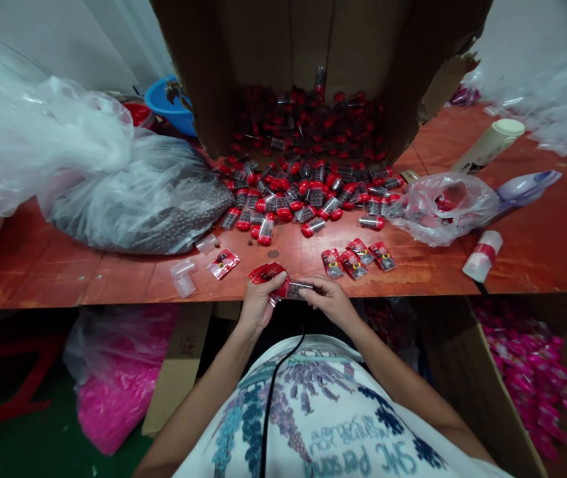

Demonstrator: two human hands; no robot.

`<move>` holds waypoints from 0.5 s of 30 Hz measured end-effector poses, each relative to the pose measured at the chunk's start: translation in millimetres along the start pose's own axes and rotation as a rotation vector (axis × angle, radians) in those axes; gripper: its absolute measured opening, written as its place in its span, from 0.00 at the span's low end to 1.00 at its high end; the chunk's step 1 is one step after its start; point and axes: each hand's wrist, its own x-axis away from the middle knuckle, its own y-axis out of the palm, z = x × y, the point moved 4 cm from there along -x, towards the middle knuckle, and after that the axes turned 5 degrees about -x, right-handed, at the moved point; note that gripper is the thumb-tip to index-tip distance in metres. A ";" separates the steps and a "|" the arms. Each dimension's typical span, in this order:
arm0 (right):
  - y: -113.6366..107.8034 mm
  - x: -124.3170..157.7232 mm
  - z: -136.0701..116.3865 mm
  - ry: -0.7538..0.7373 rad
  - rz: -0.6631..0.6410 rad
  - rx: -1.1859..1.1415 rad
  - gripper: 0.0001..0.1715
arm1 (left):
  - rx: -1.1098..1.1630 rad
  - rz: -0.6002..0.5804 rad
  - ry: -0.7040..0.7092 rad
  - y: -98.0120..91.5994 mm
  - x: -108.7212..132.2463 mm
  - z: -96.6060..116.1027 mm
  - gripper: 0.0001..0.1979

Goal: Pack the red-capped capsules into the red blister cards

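Note:
Close to the table's front edge, my left hand is closed on several red printed packets, which fan out above the thumb. My right hand pinches a clear tube of dark beads whose left end meets the packets. On the table to the right lie several filled red packets. One more red packet lies to the left, beside empty clear tubes. Beyond my hands spreads a heap of bead-filled tubes with red caps.
A cardboard box on its side holds more red-capped tubes. On the left sits a large clear bag of dark beads; a small plastic bag and a white roll lie right. Pink goods fill a box below.

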 end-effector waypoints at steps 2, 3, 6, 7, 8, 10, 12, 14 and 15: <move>1.0 0.4 1.9 0.024 0.002 -0.031 0.16 | -0.019 -0.011 0.016 0.0 0.8 -1.0 0.12; 1.1 0.8 2.6 0.034 0.012 -0.048 0.16 | -0.015 -0.002 0.033 -0.5 1.1 -1.0 0.11; 0.0 2.2 3.9 0.051 0.061 -0.097 0.16 | 0.017 0.032 0.087 -2.3 1.7 -0.3 0.10; -0.5 2.8 4.4 0.053 0.075 -0.108 0.16 | 0.018 0.031 0.092 -2.4 1.9 -0.2 0.09; -0.8 3.3 4.9 0.052 0.083 -0.118 0.16 | 0.011 0.022 0.090 -2.3 2.1 -0.3 0.09; -1.4 4.2 5.7 0.048 0.098 -0.141 0.16 | -0.022 -0.005 0.079 -1.8 2.6 0.1 0.10; -1.3 5.0 6.4 0.048 0.115 -0.175 0.16 | -0.064 -0.030 0.086 -1.6 3.6 1.8 0.10; 0.0 6.1 6.8 0.046 0.131 -0.207 0.15 | -0.105 -0.046 0.104 -1.6 5.1 3.9 0.10; 1.3 6.9 7.1 0.046 0.138 -0.217 0.15 | -0.121 -0.051 0.110 -1.5 6.0 4.5 0.10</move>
